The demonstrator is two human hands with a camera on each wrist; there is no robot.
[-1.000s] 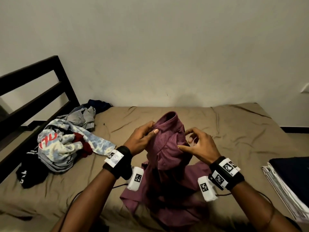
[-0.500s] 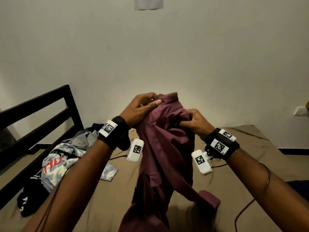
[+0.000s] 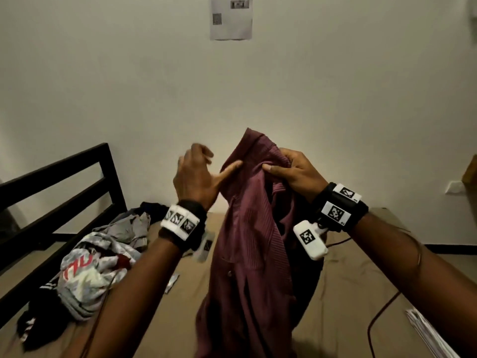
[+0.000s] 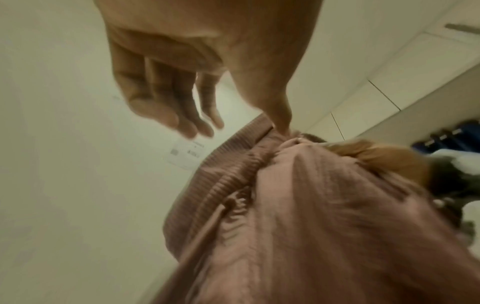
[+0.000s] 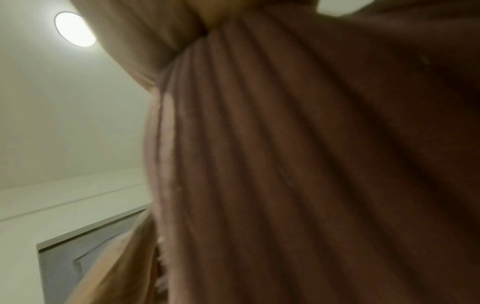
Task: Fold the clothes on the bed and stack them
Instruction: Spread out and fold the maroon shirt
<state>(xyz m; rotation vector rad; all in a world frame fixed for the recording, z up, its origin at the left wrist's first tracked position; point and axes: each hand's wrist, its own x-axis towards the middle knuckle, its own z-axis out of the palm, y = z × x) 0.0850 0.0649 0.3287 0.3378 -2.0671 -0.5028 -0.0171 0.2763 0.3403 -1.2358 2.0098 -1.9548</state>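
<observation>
Maroon ribbed shirt (image 3: 247,228) held up above bed (image 3: 348,293), hanging down over its middle. Right hand (image 3: 294,174) grips bunched fabric near collar, fingers curled round it. Left hand (image 3: 198,174) loose and spread, only thumb touching shirt's upper edge. Unfolded clothes pile (image 3: 85,270) along bed's left edge beside dark headboard (image 3: 56,200).

The shirt (image 3: 247,241) is maroon with fine vertical ribbing. The sheet (image 3: 335,293) is tan. The pile (image 3: 87,270) mixes grey-white tie-dye (red lettering on it), grey and black. The bedframe (image 3: 64,182) is black.
</observation>
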